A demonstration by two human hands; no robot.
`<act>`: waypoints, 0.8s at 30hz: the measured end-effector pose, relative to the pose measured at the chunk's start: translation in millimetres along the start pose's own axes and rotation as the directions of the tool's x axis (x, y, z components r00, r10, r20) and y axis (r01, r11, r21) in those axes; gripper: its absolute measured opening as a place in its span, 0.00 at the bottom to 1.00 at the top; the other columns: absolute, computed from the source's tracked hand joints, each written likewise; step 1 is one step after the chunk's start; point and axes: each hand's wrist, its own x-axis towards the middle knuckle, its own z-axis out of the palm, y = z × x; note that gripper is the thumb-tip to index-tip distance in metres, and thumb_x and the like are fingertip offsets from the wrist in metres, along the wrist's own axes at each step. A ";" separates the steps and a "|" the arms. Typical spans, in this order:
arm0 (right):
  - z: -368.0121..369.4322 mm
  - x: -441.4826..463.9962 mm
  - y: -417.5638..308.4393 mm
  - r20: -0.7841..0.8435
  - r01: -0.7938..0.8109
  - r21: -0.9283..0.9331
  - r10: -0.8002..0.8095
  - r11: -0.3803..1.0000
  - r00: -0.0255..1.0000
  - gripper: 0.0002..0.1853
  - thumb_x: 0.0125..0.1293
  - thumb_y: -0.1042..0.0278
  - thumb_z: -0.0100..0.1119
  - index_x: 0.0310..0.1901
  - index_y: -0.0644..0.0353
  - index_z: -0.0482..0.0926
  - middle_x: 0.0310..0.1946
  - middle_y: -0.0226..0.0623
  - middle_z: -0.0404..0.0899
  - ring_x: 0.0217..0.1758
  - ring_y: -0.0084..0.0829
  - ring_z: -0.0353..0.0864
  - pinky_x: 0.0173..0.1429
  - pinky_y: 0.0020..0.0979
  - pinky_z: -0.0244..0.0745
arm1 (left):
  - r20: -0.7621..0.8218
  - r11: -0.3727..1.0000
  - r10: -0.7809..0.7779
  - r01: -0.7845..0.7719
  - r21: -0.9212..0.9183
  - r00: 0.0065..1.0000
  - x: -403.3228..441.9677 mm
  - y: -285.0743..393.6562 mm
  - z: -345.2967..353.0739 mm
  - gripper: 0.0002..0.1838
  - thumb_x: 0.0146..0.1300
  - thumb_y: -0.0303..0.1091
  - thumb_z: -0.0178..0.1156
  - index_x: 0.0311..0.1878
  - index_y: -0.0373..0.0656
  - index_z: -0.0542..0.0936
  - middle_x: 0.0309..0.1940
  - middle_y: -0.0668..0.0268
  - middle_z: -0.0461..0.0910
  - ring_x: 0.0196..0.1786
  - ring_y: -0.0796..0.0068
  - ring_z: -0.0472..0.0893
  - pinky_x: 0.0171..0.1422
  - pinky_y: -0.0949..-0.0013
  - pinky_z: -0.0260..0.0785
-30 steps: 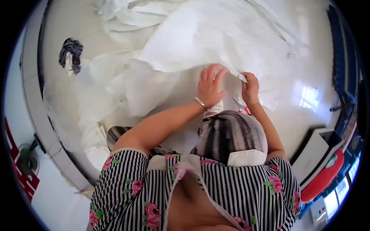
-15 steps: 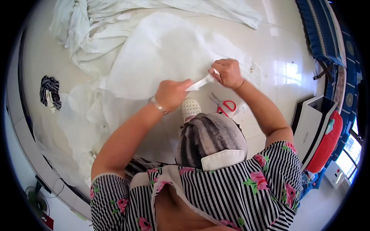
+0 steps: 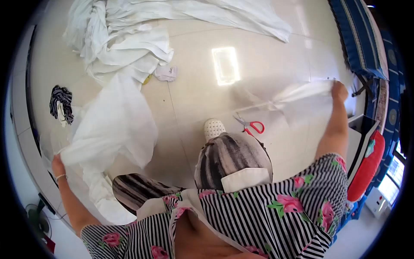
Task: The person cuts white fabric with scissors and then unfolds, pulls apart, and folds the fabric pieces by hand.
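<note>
My arms are spread wide. At the far left, my left hand [image 3: 57,166] is closed on the edge of a sheet of thin white fabric [image 3: 116,121], which hangs down to the floor. My right hand [image 3: 340,90], far out on the right, is closed around one end of a white fabric strip [image 3: 297,93]. That strip trails toward the middle, smeared by motion and apart from the sheet. Red-handled scissors [image 3: 254,126] lie on the floor with their blades parted, just beside my white perforated shoe [image 3: 214,128].
A big heap of white cloth [image 3: 129,39] covers the back left floor. Nearby lie a small pale cloth [image 3: 166,73] and a dark striped bundle [image 3: 61,103]. On the right stand blue-covered furniture [image 3: 358,34], a white cabinet [image 3: 351,149] and a red cushion [image 3: 366,166].
My hands were close together in front of me, gripping the white fabric. They have swung far apart, and the fabric is now in two separate pieces, uncovering the floor in the middle.
</note>
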 end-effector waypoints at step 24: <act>-246.3 -95.7 -334.6 -0.067 -0.151 0.906 -0.485 -0.396 0.872 0.27 0.59 0.60 0.59 0.55 0.70 0.69 0.49 0.41 0.74 0.55 0.31 0.71 0.60 0.29 0.63 | -0.204 0.746 0.337 -0.393 -0.537 0.919 49.8 380.6 79.2 0.50 0.43 0.57 0.69 0.65 0.38 0.60 0.61 0.52 0.63 0.64 0.58 0.62 0.66 0.60 0.56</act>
